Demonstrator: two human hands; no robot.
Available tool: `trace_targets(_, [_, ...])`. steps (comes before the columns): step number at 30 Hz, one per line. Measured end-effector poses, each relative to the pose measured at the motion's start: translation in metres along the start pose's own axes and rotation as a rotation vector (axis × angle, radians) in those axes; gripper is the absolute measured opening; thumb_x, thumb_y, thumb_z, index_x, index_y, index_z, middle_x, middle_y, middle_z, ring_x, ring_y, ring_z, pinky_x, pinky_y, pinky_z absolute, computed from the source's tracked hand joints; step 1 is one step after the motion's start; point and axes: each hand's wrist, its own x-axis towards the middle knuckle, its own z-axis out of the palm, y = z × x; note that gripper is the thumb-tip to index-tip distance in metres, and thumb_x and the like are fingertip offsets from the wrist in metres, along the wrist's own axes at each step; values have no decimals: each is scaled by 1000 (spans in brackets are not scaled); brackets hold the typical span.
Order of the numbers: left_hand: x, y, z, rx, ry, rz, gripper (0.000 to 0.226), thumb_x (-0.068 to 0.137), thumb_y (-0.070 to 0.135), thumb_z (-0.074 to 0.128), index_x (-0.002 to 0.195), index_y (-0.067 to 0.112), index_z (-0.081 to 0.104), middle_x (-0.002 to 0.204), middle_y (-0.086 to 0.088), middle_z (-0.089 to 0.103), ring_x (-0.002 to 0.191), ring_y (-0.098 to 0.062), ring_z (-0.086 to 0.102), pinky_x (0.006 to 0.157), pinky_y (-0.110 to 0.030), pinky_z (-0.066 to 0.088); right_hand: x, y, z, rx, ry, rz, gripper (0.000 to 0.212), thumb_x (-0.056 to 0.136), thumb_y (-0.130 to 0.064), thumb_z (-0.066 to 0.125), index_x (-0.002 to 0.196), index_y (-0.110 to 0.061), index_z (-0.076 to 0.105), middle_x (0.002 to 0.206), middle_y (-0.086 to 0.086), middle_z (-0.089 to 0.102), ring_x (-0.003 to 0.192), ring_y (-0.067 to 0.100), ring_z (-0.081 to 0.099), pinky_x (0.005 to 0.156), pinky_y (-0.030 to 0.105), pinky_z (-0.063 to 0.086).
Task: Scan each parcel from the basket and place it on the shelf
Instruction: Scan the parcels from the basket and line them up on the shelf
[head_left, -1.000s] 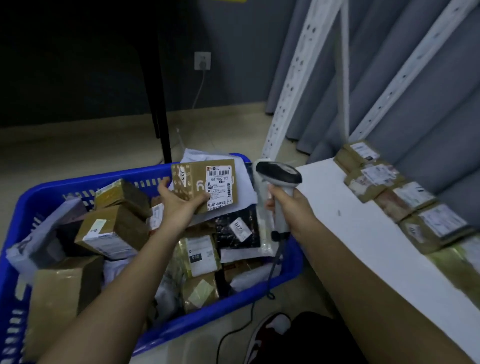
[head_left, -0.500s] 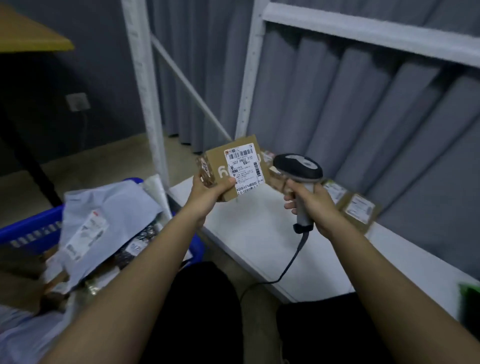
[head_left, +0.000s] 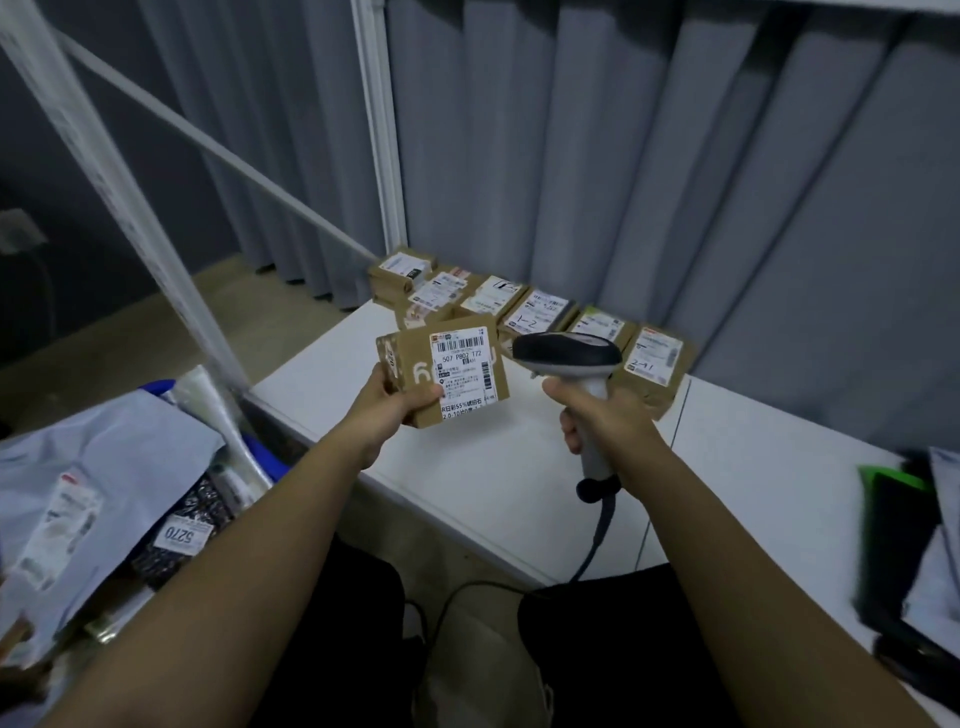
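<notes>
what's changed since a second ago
The left hand has carried the box from above the basket across to above the shelf, in front of the row of parcels. The right hand came along with the scanner beside the box. Both grips stayed as they were, and the label still faces up.

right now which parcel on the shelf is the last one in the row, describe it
On the white shelf, cardboard parcels run in a row along the grey curtain. The last parcel sits at the right end, behind the barcode scanner; its label is handwritten "2-41".
</notes>
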Motion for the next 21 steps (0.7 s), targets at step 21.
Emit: trace_targets(21, [-6,4,31,80,-22,-91,71,84,28,71,140,17,28,120,1,54,92,-13,60,70,-21,47,2,5,-30,47,122,13,23,85,-28,73,84,-9,60,61,7,57,47,13,50,45,22,46])
